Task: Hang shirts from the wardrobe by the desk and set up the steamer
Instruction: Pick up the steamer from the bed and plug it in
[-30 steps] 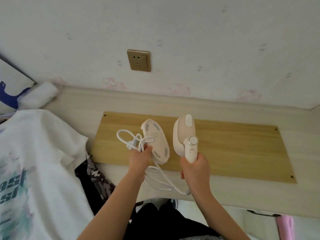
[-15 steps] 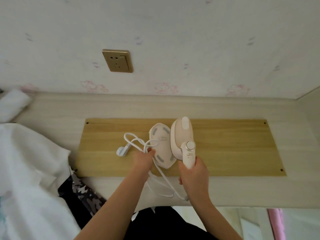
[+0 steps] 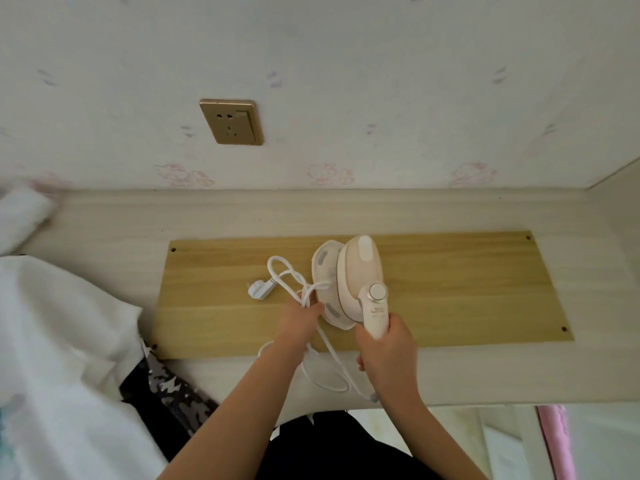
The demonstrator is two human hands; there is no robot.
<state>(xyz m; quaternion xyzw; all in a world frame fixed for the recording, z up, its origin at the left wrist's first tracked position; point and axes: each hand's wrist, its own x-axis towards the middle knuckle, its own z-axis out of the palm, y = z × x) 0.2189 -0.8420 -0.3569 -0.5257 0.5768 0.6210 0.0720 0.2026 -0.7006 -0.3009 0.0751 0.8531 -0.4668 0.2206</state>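
A cream handheld steamer (image 3: 358, 271) stands over the yellow wooden board (image 3: 450, 289) on the desk. My right hand (image 3: 384, 344) grips its handle from below. Beside it, on the left, a white flat base piece (image 3: 323, 271) leans against the steamer's head. My left hand (image 3: 299, 322) holds the white power cord (image 3: 287, 275) in a bunch next to that base. The cord's plug (image 3: 258, 291) lies on the board to the left, and a loop of cord hangs over the desk's front edge. A white printed shirt (image 3: 59, 358) hangs at the left.
A gold wall socket (image 3: 231, 122) sits on the wallpapered wall above the light wooden desk (image 3: 346, 213). A dark patterned garment (image 3: 166, 389) hangs beside the white shirt. A white roll (image 3: 20, 216) lies at the far left. Pink fabric (image 3: 554, 441) shows at the lower right.
The steamer and base have come down and closer together over the board. The plug now lies on the board. The view has shifted, putting the socket further left.
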